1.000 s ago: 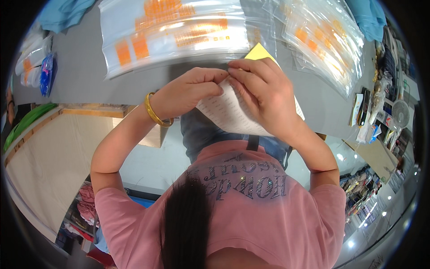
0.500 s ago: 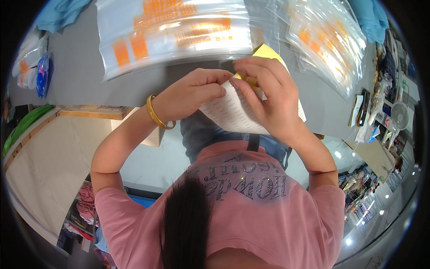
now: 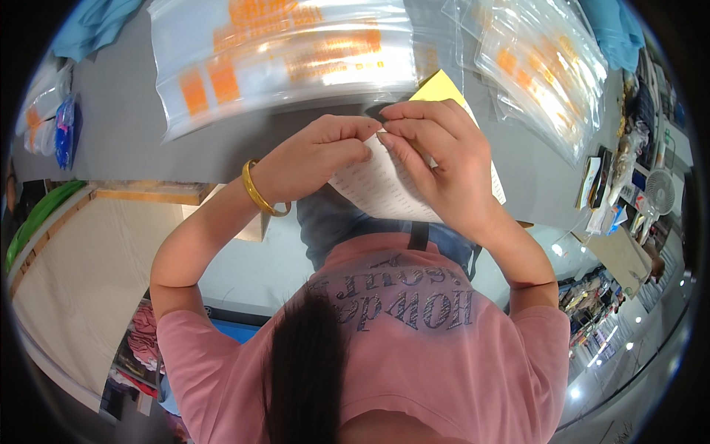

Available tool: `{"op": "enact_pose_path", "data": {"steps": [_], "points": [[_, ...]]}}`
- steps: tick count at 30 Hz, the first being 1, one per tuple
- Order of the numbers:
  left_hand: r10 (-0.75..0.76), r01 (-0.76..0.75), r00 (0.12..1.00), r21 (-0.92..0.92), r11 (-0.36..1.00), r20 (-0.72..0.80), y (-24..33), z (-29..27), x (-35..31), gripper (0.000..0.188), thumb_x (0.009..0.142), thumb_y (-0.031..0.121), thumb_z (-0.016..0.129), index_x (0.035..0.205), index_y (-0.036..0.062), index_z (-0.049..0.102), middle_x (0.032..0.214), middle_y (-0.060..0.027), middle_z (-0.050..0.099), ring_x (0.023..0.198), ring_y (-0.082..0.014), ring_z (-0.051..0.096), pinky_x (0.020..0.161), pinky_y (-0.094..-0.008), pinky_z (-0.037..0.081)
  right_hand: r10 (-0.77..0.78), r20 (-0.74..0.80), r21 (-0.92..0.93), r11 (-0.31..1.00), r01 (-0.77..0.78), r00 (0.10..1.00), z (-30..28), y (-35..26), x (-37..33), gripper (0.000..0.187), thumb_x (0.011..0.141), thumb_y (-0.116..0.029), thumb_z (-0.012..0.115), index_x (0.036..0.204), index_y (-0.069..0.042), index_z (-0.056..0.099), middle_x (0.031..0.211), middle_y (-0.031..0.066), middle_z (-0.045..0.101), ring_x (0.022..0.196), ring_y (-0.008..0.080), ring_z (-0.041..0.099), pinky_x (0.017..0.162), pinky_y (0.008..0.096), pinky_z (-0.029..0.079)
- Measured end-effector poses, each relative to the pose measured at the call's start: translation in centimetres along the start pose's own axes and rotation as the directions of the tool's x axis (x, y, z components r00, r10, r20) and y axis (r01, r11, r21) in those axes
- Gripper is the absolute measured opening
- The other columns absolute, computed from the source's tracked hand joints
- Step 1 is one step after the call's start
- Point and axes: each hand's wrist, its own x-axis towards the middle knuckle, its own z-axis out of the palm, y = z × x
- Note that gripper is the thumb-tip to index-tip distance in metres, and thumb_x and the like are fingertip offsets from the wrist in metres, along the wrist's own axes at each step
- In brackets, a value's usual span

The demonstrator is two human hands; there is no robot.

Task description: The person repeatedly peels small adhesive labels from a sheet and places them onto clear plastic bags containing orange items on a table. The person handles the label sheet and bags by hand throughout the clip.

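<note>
Nearest the camera is the person's own dark hair and pink shirt (image 3: 414, 348), with both forearms rising from the shoulders toward the middle of the view. Beside the left arm lies a pale board (image 3: 81, 288), with a green strip (image 3: 33, 218) at its far edge; to the right, well below, a shop floor with shelves and lights shows. The left hand (image 3: 314, 159), a gold bangle (image 3: 259, 194) on its wrist, is closed in a pinch, thumb and forefinger meeting at the top edge of a white printed sheet (image 3: 377, 189). The right hand (image 3: 444, 159) is curled over the same sheet, its fingertips pinching the edge right against the left hand's, so the two hands touch. The sheet hangs tilted between the hands and the body, over blue denim, at the near edge of the grey surface (image 3: 118, 126). A yellow sheet (image 3: 440, 87) peeks out just behind the right hand's fingers. Farther on the surface lie clear bags with orange print (image 3: 296, 52), a second heap of them (image 3: 547, 81) to the right, small packets (image 3: 52, 122) at the left rim, and blue cloth (image 3: 92, 26) at the far corner.
</note>
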Motion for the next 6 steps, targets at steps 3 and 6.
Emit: {"op": "enact_pose_path", "data": {"steps": [3, 6], "points": [[0.014, -0.013, 1.000, -0.031, 0.999, 0.024, -0.06, -0.14, 0.09, 0.027, 0.099, 0.009, 0.053, 0.120, 0.0007, 0.068, 0.100, 0.0031, 0.066, 0.090, -0.0038, 0.055, 0.083, -0.0239, 0.048, 0.016, -0.024, 0.035, 0.999, -0.016, 1.000, -0.02, -0.13, 0.06, 0.019, 0.087, -0.009, 0.079, 0.104, -0.003, 0.073, 0.111, 0.0092, 0.073, 0.093, 0.0321, 0.066, 0.079, 0.0387, 0.055], [0.042, -0.042, 0.999, -0.021, 0.999, 0.017, 0.08, -0.46, 0.16, 0.029, 0.099, 0.009, 0.052, 0.122, 0.0018, 0.068, 0.102, 0.0030, 0.066, 0.093, -0.0035, 0.056, 0.083, -0.0237, 0.048, 0.178, 0.014, 0.033, 0.983, -0.178, 0.984, -0.15, -0.28, 0.51, 0.021, 0.087, -0.009, 0.079, 0.107, -0.005, 0.073, 0.114, 0.0112, 0.072, 0.094, 0.0325, 0.066, 0.082, 0.0394, 0.055]]}}
